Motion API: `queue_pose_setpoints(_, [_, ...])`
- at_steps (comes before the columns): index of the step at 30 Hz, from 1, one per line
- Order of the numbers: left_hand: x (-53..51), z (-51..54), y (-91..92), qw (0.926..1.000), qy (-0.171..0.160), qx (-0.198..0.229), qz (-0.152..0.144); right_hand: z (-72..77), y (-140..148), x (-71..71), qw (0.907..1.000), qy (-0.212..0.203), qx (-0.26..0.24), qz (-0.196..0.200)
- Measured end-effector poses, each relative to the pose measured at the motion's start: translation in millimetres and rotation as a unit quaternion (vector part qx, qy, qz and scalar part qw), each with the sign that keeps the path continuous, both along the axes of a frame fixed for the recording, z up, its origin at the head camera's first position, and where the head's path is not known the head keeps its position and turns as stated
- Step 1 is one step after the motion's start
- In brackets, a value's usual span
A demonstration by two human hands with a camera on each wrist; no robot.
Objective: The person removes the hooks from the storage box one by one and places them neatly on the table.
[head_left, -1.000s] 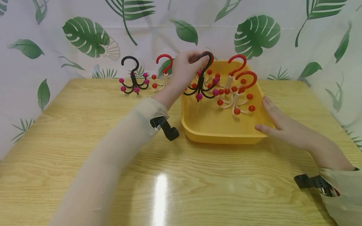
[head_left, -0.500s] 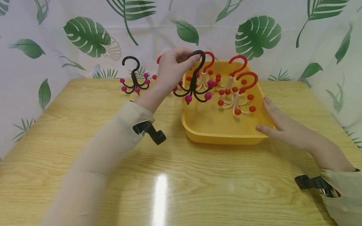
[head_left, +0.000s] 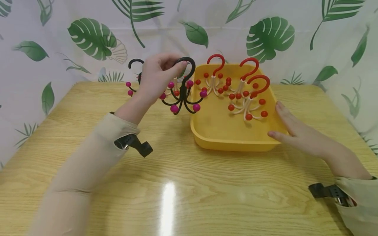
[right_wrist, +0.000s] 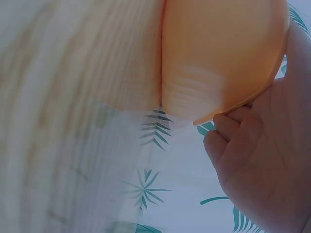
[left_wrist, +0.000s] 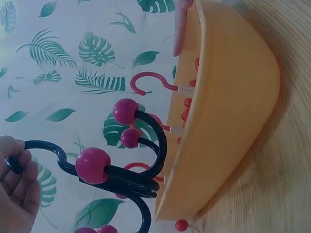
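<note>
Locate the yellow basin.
The yellow basin sits on the table, right of centre in the head view, with three red-hooked hangers inside it and the right hand on its right rim.

The left arm [head_left: 76, 164] slants up from 8 o'clock; the left hand [head_left: 156, 75] is raised at 11, pinching. The right arm [head_left: 342, 159] enters from 4; the right hand [head_left: 304, 134] points toward 10, thumb apart.
</note>
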State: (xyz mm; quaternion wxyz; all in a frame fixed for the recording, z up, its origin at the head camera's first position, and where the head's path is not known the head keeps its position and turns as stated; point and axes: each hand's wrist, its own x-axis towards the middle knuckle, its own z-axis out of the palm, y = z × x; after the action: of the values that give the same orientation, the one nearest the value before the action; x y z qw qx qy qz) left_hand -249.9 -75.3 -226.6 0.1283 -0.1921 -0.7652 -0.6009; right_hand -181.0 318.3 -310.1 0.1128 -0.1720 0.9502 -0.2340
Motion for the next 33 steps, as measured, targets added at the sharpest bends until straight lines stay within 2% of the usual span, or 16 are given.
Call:
queue_pose_setpoints(6, [3.1,-4.4,-20.9,0.9995,0.01,-0.017,0.025,0.5,-0.2,0.5,1.0,-0.007,-0.001,-0.002])
queue_pose_setpoints(15, [2.8,-14.1,-50.7,0.9975,-0.004,-0.03,0.064,0.4,0.4,0.7,1.0,-0.005,0.0,-0.001])
queue_pose_setpoints(20, [2.1,-21.2,-66.0,0.9944,-0.024,-0.043,0.094,0.5,-0.4,0.5,1.0,-0.008,-0.003,-0.003])
queue_pose_setpoints(26, [-1.7,-35.2,-83.6,0.9927,-0.046,-0.043,0.102,1.5,-1.3,0.5,1.0,-0.007,-0.001,-0.003])
queue_pose_setpoints(33, [-9.5,-50.9,-102.4,0.991,-0.052,-0.039,0.117,1.0,0.1,0.6,1.0,-0.005,0.0,0.0])
